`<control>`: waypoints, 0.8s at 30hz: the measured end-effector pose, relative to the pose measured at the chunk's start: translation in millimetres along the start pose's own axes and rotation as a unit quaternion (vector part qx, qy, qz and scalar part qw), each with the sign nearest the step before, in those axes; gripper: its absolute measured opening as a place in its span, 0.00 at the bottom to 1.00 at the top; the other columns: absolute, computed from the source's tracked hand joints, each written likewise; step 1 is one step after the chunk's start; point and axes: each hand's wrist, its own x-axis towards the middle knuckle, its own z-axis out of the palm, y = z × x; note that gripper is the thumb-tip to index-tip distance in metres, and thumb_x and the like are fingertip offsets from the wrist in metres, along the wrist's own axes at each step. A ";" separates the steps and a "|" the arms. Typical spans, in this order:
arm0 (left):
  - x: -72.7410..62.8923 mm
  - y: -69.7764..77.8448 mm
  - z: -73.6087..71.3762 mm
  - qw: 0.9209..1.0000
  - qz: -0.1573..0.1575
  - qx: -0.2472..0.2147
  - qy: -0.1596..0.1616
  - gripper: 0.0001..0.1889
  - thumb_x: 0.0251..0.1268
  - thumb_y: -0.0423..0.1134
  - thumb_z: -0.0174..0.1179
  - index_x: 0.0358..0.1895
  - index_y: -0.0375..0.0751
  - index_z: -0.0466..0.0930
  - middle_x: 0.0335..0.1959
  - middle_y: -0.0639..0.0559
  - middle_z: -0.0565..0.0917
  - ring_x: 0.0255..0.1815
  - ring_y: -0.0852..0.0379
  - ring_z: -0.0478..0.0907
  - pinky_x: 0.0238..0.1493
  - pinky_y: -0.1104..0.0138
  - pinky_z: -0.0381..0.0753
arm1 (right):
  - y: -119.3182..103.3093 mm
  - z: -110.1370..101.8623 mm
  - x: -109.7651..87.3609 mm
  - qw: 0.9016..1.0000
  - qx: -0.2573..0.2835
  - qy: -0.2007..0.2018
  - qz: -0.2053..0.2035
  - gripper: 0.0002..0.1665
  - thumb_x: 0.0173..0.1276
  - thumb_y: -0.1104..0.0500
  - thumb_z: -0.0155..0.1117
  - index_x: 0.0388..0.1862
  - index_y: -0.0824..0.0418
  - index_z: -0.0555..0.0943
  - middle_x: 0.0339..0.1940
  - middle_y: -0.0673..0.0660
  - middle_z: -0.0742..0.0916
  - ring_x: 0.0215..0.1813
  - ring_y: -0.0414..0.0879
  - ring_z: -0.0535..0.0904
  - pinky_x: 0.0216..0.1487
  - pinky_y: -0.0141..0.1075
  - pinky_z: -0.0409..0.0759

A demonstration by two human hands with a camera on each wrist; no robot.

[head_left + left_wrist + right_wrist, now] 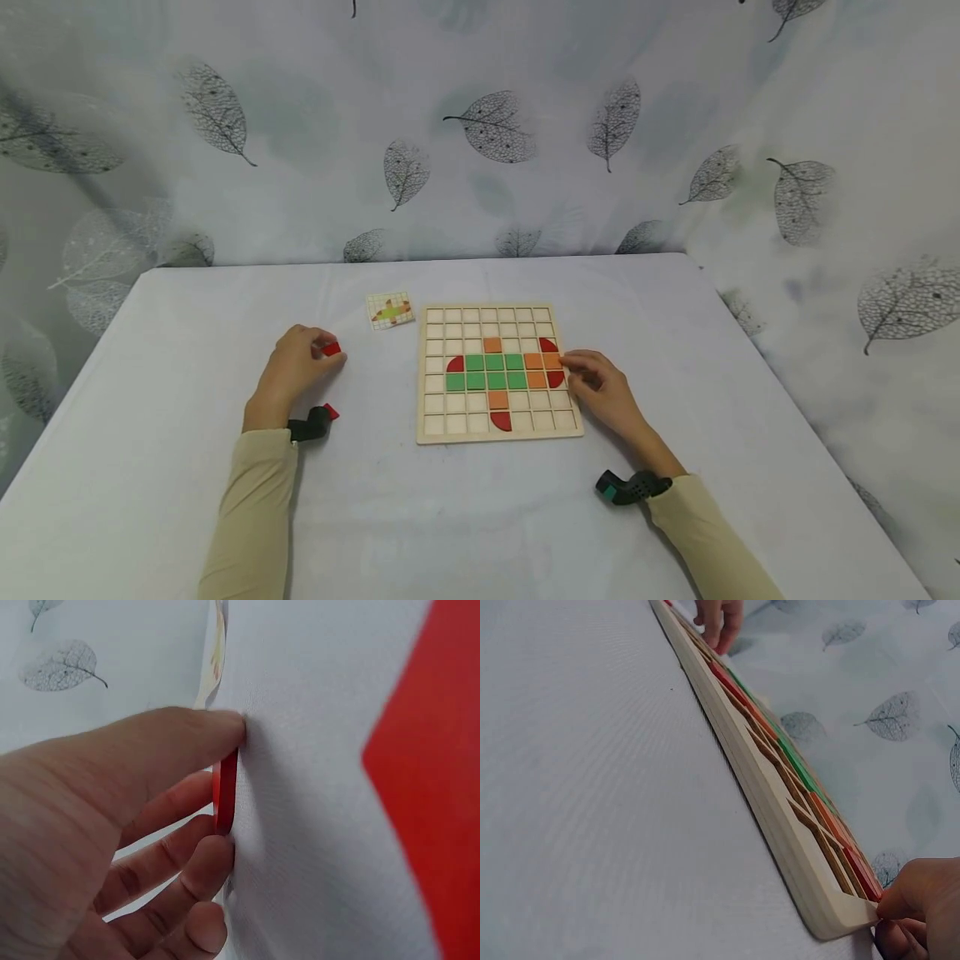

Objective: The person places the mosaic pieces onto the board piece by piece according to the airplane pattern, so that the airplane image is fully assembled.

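My left hand, left of the board, pinches a small red tile between thumb and fingers, down at the tabletop. The tile's thin edge shows in the left wrist view. Another red tile lies by the left wrist, partly hidden by the wrist camera. On the wooden grid board sit green squares, orange squares and red quarter-round tiles. My right hand holds the board's right edge, thumb and curled fingers against the rim.
A small pattern card with a printed grid lies behind the left hand, near the board's back left corner. Black cameras sit on both wrists. A white cloth covers the table; leaf-printed fabric hangs behind it.
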 end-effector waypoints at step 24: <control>0.8 9.3 -1.0 0.998 0.048 -0.009 -0.035 0.18 0.62 0.36 0.62 0.55 0.35 0.79 0.48 0.37 0.80 0.51 0.41 0.75 0.53 0.50 0.74 | -2.5 0.1 0.2 1.000 -0.007 0.004 0.005 0.19 0.66 0.74 0.58 0.56 0.71 0.79 0.58 0.65 0.79 0.54 0.56 0.77 0.47 0.20 0.72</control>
